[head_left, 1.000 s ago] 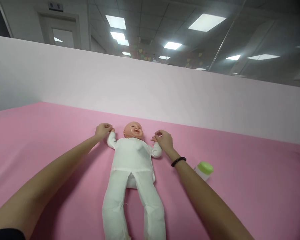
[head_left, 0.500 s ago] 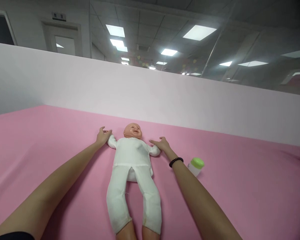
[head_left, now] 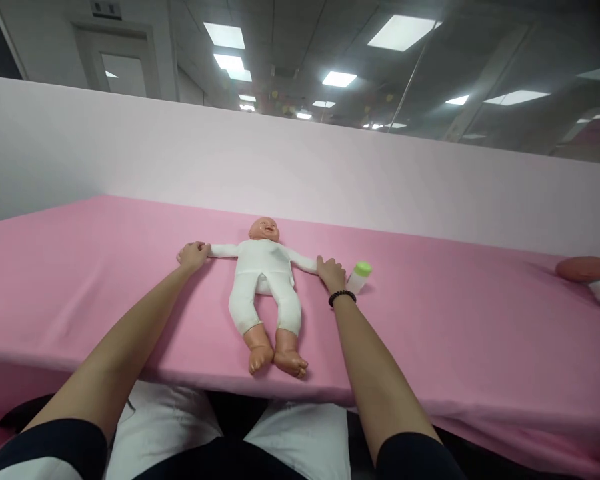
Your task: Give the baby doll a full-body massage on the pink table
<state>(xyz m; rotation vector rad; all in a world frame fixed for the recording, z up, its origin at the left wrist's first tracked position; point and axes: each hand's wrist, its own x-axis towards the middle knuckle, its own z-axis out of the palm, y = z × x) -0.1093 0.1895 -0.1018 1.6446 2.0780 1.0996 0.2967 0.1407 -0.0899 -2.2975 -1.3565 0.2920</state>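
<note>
A baby doll (head_left: pixel 264 259) in white clothes lies on its back on the pink-covered table (head_left: pixel 455 320), head toward the wall and bare feet toward me. Both its arms are stretched out sideways. My left hand (head_left: pixel 194 256) is closed around the doll's hand at the left, which my fingers hide. At the other side my right hand (head_left: pixel 331 273) grips the end of the doll's other arm, with that doll hand hidden too. Just right of my right wrist stands a small bottle (head_left: pixel 359 277) with a green cap, slightly tilted in view.
A white wall panel (head_left: pixel 300 167) runs along the table's back, with glass above it. Part of another doll (head_left: pixel 587 269) shows at the far right edge. The table's near edge hangs in front of my legs (head_left: pixel 300 433).
The doll's arms, bent before, are now drawn out straight to both sides by my hands. My view has pulled back and tipped down, showing the doll's feet, table edge and my legs.
</note>
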